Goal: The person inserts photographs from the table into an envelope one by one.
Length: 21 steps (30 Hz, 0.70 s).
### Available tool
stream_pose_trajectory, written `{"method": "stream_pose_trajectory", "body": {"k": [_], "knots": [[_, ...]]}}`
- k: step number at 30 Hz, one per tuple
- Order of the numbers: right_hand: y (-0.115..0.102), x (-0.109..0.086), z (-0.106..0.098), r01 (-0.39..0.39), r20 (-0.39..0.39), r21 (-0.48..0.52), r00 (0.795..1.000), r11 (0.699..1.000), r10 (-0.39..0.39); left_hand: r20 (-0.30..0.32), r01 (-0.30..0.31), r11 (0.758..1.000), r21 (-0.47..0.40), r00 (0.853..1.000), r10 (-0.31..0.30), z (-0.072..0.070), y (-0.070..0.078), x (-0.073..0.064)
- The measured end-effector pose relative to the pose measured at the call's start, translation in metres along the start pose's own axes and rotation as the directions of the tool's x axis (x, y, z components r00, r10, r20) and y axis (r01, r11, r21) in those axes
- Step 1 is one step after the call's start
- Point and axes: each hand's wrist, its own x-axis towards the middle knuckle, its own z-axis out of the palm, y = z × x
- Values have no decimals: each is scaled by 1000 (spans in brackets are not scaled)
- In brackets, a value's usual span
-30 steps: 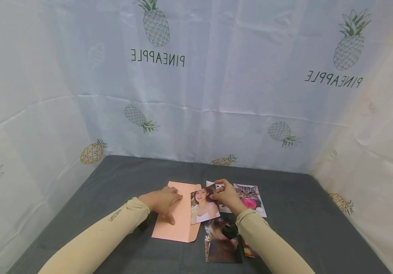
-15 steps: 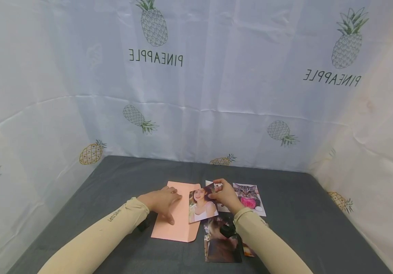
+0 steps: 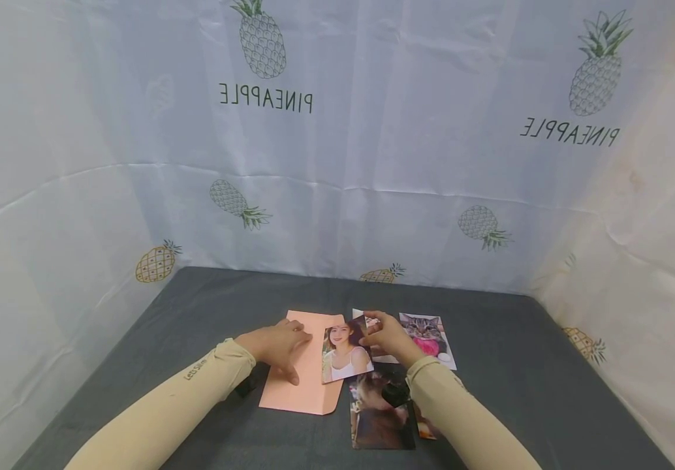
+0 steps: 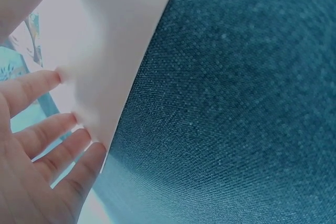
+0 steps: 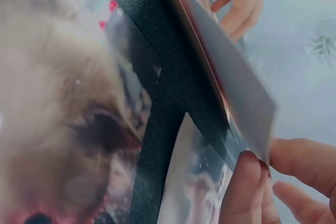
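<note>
A pink envelope [image 3: 308, 385] lies flat on the dark table, and my left hand [image 3: 279, 346] rests on its left part with the fingers spread. In the left wrist view the fingertips of that hand [image 4: 47, 145] touch the pale envelope surface [image 4: 105, 40]. My right hand [image 3: 392, 338] pinches a portrait photo [image 3: 346, 356] by its upper right edge, tilted over the envelope's right side. From the right wrist camera, the photo [image 5: 236, 82] is seen from its back, with thumb and fingers of the right hand [image 5: 273, 182] at its corner.
A cat photo [image 3: 425, 333] lies right of the right hand. Nearer is a dark brownish photo [image 3: 381, 424], with another photo [image 3: 425, 427] partly under the right sleeve. A white-edged photo [image 3: 358, 314] lies behind the right hand. A pineapple-print curtain [image 3: 337, 130] surrounds the table [image 3: 226, 431].
The portrait photo has shifted slightly left over the envelope along with my right hand. My left hand has stayed in place on the envelope.
</note>
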Motion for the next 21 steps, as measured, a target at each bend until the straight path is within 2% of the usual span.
{"method": "stream_pose_trajectory", "body": {"k": [9, 21], "knots": [[-2, -5, -4, 16, 49, 1, 999, 1000, -16, -5, -4, 1000, 0, 1000, 4, 0, 0, -1], [3, -8, 1, 65, 13, 50, 998, 997, -66, -25, -21, 1000, 1, 999, 21, 1, -2, -1]]}}
